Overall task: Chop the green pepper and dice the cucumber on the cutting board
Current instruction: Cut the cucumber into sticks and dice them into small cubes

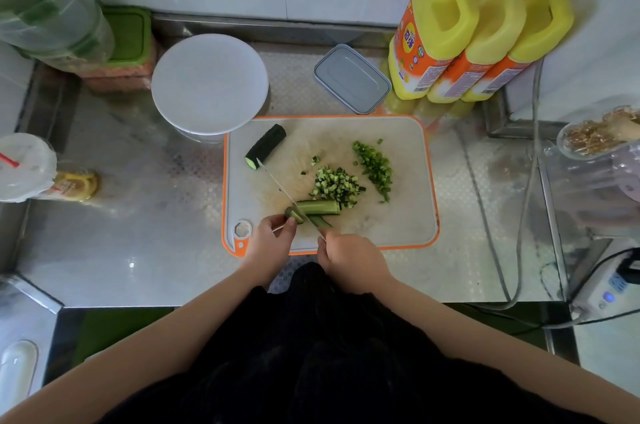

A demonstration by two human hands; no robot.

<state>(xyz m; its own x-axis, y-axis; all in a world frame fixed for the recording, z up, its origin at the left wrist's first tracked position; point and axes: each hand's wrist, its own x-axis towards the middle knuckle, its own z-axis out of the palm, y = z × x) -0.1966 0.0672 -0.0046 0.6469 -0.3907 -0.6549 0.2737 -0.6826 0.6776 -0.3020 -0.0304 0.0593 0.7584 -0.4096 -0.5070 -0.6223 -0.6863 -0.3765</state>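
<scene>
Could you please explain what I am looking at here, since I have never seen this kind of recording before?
There is no machine: a person wears a camera on the head, looking down at their own two hands over a steel counter. On the orange-rimmed cutting board lie a pile of diced cucumber, a strip of chopped green pepper and an uncut cucumber piece. The right hand holds a knife; the left hand steadies cucumber strips under the blade.
</scene>
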